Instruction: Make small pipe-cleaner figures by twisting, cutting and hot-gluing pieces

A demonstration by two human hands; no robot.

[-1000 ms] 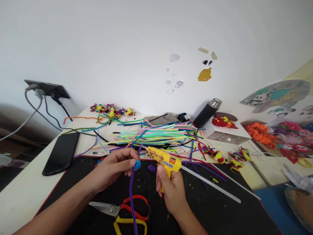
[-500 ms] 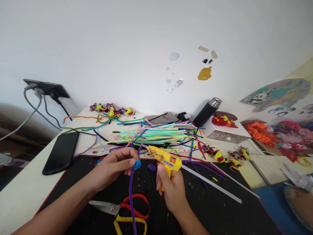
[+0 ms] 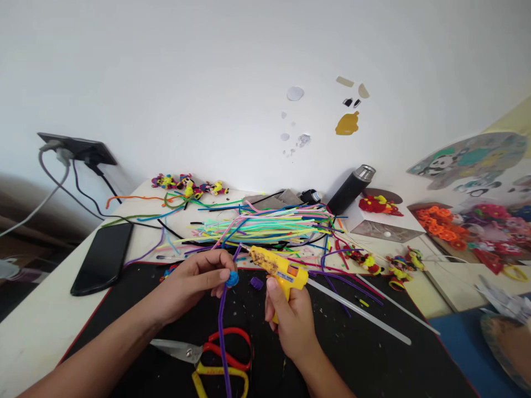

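Between the thumb and fingers of my left hand (image 3: 203,276) is a small blue coil (image 3: 233,278), with a long purple pipe cleaner (image 3: 222,326) running through the same grip and hanging down. My right hand (image 3: 292,315) is wrapped round the handle of a yellow glue gun (image 3: 276,265), a clear glue stick (image 3: 365,314) jutting from its back. The gun's nozzle is at the upper tip of the purple pipe cleaner; whether they touch I cannot tell. Scissors (image 3: 199,354) with red and yellow handles lie open below. A small purple coil (image 3: 256,283) rests between my hands.
A black mat (image 3: 352,354) covers the front of the table. Behind it lies a heap of coloured pipe cleaners (image 3: 265,226). A phone (image 3: 102,258) is at left, a black flask (image 3: 350,190) and white box (image 3: 388,226) at right. Small figures (image 3: 186,185) lie at the back.
Almost nothing differs. Both hands, the blue coil and the glue gun hold the same positions; the view has shifted very slightly.
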